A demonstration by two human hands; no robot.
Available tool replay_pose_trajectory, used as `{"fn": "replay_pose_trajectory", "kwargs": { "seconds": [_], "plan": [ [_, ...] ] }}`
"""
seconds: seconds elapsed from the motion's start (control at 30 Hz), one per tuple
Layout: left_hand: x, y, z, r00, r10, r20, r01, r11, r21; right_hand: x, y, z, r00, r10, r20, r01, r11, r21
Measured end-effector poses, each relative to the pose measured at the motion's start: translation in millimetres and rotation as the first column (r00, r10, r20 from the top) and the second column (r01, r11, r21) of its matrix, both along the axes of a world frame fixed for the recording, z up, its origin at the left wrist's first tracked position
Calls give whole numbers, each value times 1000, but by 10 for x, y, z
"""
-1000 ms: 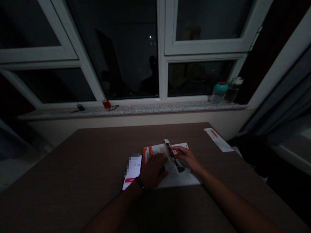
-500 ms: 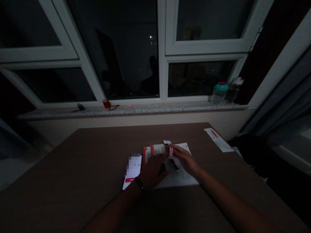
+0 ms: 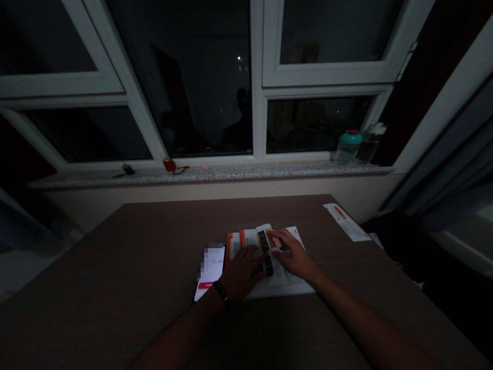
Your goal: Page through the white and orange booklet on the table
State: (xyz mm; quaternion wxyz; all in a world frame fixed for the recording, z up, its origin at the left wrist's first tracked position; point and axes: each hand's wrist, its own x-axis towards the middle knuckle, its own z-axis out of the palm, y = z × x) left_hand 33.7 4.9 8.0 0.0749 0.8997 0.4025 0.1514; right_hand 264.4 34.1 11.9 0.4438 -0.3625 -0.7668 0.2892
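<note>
Printed paper sheets (image 3: pixel 295 288), white with orange-red bands, lie on the brown table under both hands. A folded strip with dark panels (image 3: pixel 268 264) runs across their middle. My left hand (image 3: pixel 242 270), with a dark wristband, rests on the left part of the paper, fingers spread. On the strip's upper right lies my right hand (image 3: pixel 295 257), thumb and fingers apart and pressing on the paper. Between them shows a small pink patch (image 3: pixel 277 242); whether it is print or a separate thing I cannot tell. A phone (image 3: pixel 210 270) with a lit screen is left of my left hand.
Another printed sheet (image 3: pixel 348 223) lies at the table's (image 3: pixel 115 267) right edge. Along the granite windowsill (image 3: pixel 239 172) stand a green-lidded bottle (image 3: pixel 348 149), a clear bottle (image 3: pixel 370 146) and a small red object (image 3: pixel 169 164). Dark curtains hang at the right.
The raised paper strip has come down flat, showing more of its dark panels. My right hand has lowered onto it. My left hand has hardly moved.
</note>
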Motion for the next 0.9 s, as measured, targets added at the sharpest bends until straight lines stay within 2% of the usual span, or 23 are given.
{"fn": "replay_pose_trajectory", "kwargs": {
  "seconds": [0.17, 0.37, 0.53, 0.73, 0.9],
  "plan": [
    [2, -22, -27, 999, 42, -12, -42, 998, 39, 133, 35, -39, 975, 48, 219, -67, 994, 82],
    [-12, -6, -29, 991, 107, 79, -105, 994, -30, 126, 38, -53, 948, 66, 310, -103, 989, 104],
    [5, 5, 21, 988, 49, 147, -40, 997, -68, 142, 32, -46, 926, 43, 375, -96, 988, 123],
    [16, 25, -32, 984, 9, 177, 2, 998, -63, 181, 17, 18, 899, 63, 433, -128, 984, 122],
    [-30, 27, -54, 974, 173, 149, -175, 984, 5, 134, -10, 40, 878, 68, 474, -141, 983, 120]
  ]
}}
